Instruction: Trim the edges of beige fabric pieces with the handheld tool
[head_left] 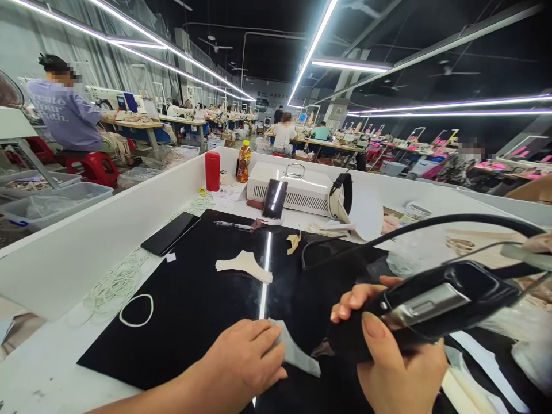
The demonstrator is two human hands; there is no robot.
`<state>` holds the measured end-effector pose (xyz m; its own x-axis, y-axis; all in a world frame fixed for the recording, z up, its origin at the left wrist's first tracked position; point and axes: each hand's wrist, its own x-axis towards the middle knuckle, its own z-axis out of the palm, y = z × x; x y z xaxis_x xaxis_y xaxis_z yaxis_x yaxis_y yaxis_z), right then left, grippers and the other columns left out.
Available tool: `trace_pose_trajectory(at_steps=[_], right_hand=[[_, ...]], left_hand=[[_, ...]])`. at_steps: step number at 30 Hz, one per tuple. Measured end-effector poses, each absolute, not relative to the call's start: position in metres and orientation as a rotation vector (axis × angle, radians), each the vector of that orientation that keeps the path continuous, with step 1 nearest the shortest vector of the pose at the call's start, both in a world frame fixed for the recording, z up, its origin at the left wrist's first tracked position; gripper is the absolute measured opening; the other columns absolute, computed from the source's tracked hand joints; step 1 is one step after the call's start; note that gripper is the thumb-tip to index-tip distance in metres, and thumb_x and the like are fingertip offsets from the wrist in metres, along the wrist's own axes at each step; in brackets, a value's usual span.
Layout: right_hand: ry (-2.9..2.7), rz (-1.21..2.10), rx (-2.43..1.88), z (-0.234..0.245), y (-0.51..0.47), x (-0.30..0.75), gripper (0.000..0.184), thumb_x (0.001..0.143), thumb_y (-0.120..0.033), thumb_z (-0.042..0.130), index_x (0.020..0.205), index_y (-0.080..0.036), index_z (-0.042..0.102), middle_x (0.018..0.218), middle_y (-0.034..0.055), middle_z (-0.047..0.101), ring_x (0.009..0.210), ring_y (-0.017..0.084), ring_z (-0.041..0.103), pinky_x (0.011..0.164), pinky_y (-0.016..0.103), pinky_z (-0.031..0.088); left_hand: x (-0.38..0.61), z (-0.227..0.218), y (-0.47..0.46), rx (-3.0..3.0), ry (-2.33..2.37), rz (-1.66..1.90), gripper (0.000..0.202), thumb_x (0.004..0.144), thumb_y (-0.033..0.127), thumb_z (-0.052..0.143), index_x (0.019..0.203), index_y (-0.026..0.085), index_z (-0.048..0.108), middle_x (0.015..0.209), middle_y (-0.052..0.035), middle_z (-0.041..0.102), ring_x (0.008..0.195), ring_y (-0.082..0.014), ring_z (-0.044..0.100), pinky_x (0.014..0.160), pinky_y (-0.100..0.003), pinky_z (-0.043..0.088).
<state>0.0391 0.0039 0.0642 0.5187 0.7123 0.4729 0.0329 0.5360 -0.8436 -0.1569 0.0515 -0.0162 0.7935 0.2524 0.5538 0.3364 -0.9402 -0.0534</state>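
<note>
My left hand [248, 362] is on the black board [185, 322], its curled fingers gripping the left end of a thin, pale, curved fabric piece [297, 357]. The rest of that piece lies flat to the right. In my right hand [399, 359] is a black corded hand tool [435, 305] with a silvery panel, its thumb and fingers wrapped round the body. The tool's dark narrow tip [322, 348] is close to the piece's right end; I cannot tell whether they touch. Beyond my left hand lies a cream fabric piece [245, 265].
A thick black cable [414, 227] arches over the right side. Round the board are green elastic loops [121, 282], a black tablet-like slab [170, 234], a phone [275, 198], a vented white box [293, 190] and a red container [213, 171]. People sit at sewing tables beyond the white partition [107, 227].
</note>
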Motion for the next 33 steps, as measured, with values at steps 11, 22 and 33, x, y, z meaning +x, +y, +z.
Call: trace_pose_trajectory(at_steps=[11,22,33], right_hand=[[-0.997,0.473,-0.930,0.051,-0.007,0.047,0.033,0.091,-0.030,0.076,0.118,-0.031,0.058,0.085,-0.0014,0.063,0.067,0.016,0.065,0.063,0.033,0.059],[-0.955,0.470,-0.933,0.055,-0.005,0.043,0.034,0.089,-0.031,0.078,0.116,-0.031,0.057,0.084,-0.0023,0.065,0.066,0.016,0.065,0.063,0.033,0.058],[-0.957,0.468,-0.930,0.051,-0.004,0.047,0.034,0.090,-0.029,0.077,0.117,-0.030,0.057,0.085,-0.0021,0.066,0.066,0.015,0.066,0.065,0.033,0.058]], left_hand=[[-0.160,-0.011,0.053,-2.835,-0.436,-0.845,0.025,0.110,0.031,0.047,0.107,0.014,0.066,0.116,-0.0055,0.073,0.103,-0.0190,0.070,0.082,-0.031,0.059],[-0.145,0.002,0.045,-2.939,-0.256,-0.887,0.026,0.109,0.036,0.050,0.111,0.014,0.064,0.100,-0.0032,0.070,0.098,-0.0161,0.066,0.100,-0.030,0.052],[-0.135,0.000,0.042,-3.012,-0.274,-0.729,0.039,0.103,0.047,0.060,0.122,0.013,0.062,0.101,-0.0029,0.066,0.098,-0.0184,0.063,0.101,-0.032,0.047]])
